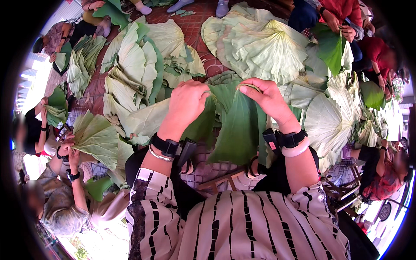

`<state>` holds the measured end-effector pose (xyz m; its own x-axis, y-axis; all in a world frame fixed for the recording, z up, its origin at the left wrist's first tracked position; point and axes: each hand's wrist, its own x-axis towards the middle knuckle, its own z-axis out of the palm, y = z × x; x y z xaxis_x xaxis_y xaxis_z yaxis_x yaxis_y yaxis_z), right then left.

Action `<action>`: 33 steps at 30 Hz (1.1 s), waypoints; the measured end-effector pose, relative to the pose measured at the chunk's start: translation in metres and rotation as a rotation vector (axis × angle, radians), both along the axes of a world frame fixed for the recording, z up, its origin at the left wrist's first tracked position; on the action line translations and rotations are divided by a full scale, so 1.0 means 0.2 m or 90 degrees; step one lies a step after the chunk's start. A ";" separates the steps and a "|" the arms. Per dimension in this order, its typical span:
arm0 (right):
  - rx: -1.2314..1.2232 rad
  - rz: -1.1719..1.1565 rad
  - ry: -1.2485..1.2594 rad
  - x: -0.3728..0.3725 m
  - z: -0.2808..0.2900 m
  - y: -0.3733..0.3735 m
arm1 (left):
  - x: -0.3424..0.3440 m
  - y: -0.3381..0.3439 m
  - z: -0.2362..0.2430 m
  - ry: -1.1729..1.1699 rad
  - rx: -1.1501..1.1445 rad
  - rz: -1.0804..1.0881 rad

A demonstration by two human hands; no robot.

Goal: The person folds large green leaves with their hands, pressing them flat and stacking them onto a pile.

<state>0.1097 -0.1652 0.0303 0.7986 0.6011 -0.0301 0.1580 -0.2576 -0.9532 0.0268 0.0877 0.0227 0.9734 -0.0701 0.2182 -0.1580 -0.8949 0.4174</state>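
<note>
My left hand (pixel 186 102) is closed at the upper left edge of a large dark green leaf (pixel 234 132), its fingertips partly hidden. My right hand (pixel 264 95) pinches the leaf's gathered top between thumb and bent fingers. The leaf hangs down in folds between both hands, over my knees. Just beyond it lie stacks of pale, dried round leaves, one heap on the left (pixel 132 73) and a broad fanned pile (pixel 264 43) at the back right.
Co-workers surround me: one at lower left (pixel 60 203) holding a pale leaf, one at back right (pixel 346 17) with a green leaf, another at right (pixel 381 177). A red paved floor (pixel 199 50) shows between piles; a wooden stool frame (pixel 225 182) is below my hands.
</note>
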 end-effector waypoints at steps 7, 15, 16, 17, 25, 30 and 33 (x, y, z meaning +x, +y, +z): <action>-0.045 0.006 -0.006 0.00 -0.01 0.01 | 0.01 0.00 0.05 -0.048 -0.095 0.037; -0.118 0.065 -0.019 -0.05 -0.06 0.12 | -0.01 -0.06 0.04 -0.128 -0.032 -0.114; -0.167 0.065 -0.055 -0.05 -0.08 0.11 | -0.01 -0.08 0.03 -0.140 -0.029 -0.145; -0.177 0.056 -0.059 -0.05 -0.14 0.09 | 0.01 -0.11 0.00 -0.132 -0.011 -0.162; -0.165 0.052 -0.200 -0.11 -0.14 0.17 | -0.09 -0.12 0.10 -0.150 0.130 -0.166; -0.040 0.124 0.073 -0.08 -0.05 0.06 | -0.05 -0.18 0.07 -0.157 0.135 -0.171; 0.053 0.112 0.099 -0.15 0.09 0.07 | -0.08 -0.18 0.01 -0.151 0.133 -0.207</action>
<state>0.0799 -0.1510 0.0479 0.6712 0.7359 -0.0893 0.0432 -0.1590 -0.9863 0.0116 0.0521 0.0254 0.8178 -0.4308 0.3817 -0.5150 -0.8438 0.1510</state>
